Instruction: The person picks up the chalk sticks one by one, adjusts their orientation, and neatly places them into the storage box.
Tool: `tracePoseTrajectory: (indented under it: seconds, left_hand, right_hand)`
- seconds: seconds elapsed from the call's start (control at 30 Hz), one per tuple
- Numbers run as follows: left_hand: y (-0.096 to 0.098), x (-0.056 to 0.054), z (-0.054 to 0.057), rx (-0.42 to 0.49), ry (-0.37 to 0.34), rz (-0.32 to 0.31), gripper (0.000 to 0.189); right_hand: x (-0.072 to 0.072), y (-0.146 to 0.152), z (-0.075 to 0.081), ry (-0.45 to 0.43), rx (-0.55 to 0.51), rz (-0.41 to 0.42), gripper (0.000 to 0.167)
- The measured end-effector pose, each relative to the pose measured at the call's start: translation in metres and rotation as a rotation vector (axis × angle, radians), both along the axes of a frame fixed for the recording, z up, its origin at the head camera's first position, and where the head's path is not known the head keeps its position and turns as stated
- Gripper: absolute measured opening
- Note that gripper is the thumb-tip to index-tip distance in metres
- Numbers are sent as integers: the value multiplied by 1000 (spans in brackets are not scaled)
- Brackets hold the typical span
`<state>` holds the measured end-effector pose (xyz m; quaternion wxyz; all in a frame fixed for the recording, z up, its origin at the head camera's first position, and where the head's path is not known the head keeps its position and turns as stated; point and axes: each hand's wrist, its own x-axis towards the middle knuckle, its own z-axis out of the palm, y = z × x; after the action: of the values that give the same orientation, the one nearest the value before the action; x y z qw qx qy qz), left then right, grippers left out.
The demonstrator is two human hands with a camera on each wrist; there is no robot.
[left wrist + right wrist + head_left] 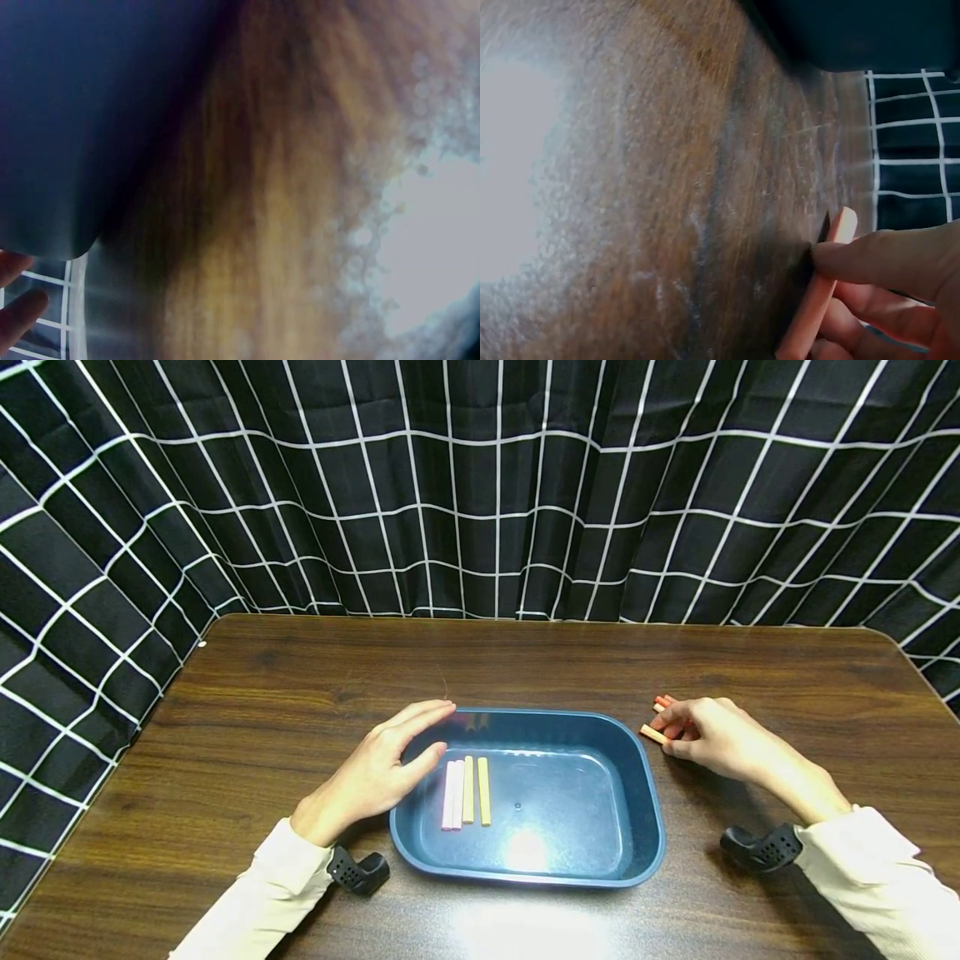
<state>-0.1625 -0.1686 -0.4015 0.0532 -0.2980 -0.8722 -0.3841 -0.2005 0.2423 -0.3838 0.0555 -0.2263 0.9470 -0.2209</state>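
A blue plastic tray [562, 806] stands on the table, with two pink chalk sticks [453, 795] and two yellow chalk sticks [484, 792] side by side in its left part. My left hand [375, 772] rests at the tray's left rim, fingers extended. Only two of its fingertips show in the left wrist view, beside the tray's dark wall [90, 97]. To the right of the tray, my right hand [716, 739] pinches an orange chalk stick [821, 296] between thumb and fingers, low over the table. Several red-orange chalk sticks [663, 700] lie just behind that hand, partly hidden by it.
The brown wood-grain table [300, 668] runs back to a black curtain [480, 510] with a white grid. Black wrist bands [761, 847] sit on both arms. Light glares off the table's front.
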Motion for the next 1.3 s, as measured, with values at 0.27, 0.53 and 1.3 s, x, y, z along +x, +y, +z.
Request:
tracePoseTrajectory:
  seconds: [0.27,0.53,1.3]
  left_hand:
    - [0,0,1,7,-1,-1,46]
    - [1,1,1,-1,-6,12,46]
    - [2,1,1,-13,-2,16,45]
  right_hand:
    - [6,-2,8,-30,-80,-18,18]
    - [12,-7,19,-57,-136,-56,20]
    - [27,-23,50,-68,-306,-120,32]
